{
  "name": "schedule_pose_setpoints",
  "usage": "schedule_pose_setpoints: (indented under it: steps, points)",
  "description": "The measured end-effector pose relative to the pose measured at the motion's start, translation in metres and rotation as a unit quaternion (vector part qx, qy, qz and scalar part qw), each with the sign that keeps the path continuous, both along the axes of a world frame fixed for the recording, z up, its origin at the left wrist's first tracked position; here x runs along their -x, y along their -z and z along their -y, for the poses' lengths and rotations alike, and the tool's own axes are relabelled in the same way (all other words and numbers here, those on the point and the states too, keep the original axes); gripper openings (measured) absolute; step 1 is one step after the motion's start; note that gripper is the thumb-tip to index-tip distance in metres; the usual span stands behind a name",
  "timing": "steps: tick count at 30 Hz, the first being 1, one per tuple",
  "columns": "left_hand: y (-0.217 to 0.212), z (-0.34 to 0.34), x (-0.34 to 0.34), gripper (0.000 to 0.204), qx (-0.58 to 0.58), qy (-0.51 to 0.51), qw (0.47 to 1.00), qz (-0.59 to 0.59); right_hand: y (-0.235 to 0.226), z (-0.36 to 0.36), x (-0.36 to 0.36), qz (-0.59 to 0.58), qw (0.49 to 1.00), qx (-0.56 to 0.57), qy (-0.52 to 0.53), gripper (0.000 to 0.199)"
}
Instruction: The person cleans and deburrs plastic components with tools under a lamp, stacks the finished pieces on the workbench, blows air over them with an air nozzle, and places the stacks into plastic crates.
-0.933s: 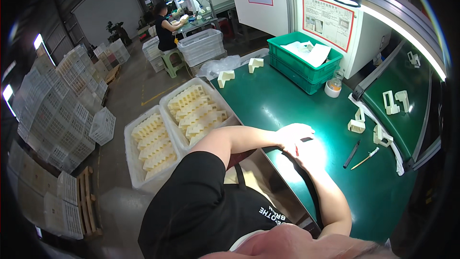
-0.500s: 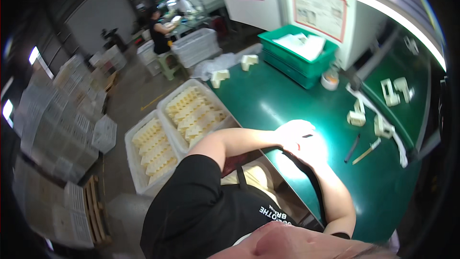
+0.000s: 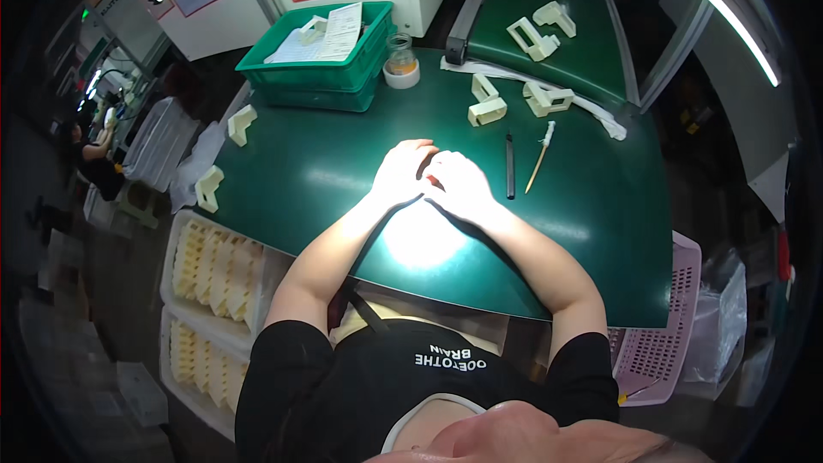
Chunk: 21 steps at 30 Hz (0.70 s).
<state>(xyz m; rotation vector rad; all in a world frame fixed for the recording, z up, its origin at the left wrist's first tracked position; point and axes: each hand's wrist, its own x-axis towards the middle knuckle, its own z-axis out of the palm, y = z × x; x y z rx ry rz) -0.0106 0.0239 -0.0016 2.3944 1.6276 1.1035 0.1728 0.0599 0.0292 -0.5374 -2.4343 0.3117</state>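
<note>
My left hand (image 3: 401,173) and my right hand (image 3: 461,188) meet above the green tabletop (image 3: 334,141), under a bright patch of light. Both have curled fingers, and their fingertips come together. A small reddish patch shows between them; whether it is a held thing I cannot make out. To the right of my right hand lie a black pen-like tool (image 3: 510,167) and a thin wooden stick with a white tip (image 3: 541,157). Beyond these tools are two cream plastic brackets, one (image 3: 487,110) beside the other (image 3: 549,99).
Green crates (image 3: 313,86) holding papers stand at the back left, beside a glass jar (image 3: 400,56). More brackets (image 3: 208,189) lie at the left edge. White bins (image 3: 171,291) of cream parts stand lower left, a pink basket (image 3: 660,351) lower right. A green conveyor (image 3: 566,51) runs behind.
My view has swung to the right, so the table now sits in the middle and the pink basket shows. My hands stay together, with the fingers curled.
</note>
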Motion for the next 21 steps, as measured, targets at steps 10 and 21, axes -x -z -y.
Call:
schedule_pose_setpoints:
  steps: [10, 21]
  points:
    - [0.001, 0.006, -0.002, 0.043, -0.003, -0.052, 0.999, -0.012, -0.001, -0.083, -0.093, 0.291, 0.921, -0.246, 0.076, 0.024]
    - [0.012, -0.058, -0.054, 0.081, 0.066, 0.023, 0.989, -0.127, -0.038, -0.088, -0.128, 0.233, 0.910, -0.320, 0.125, 0.016]
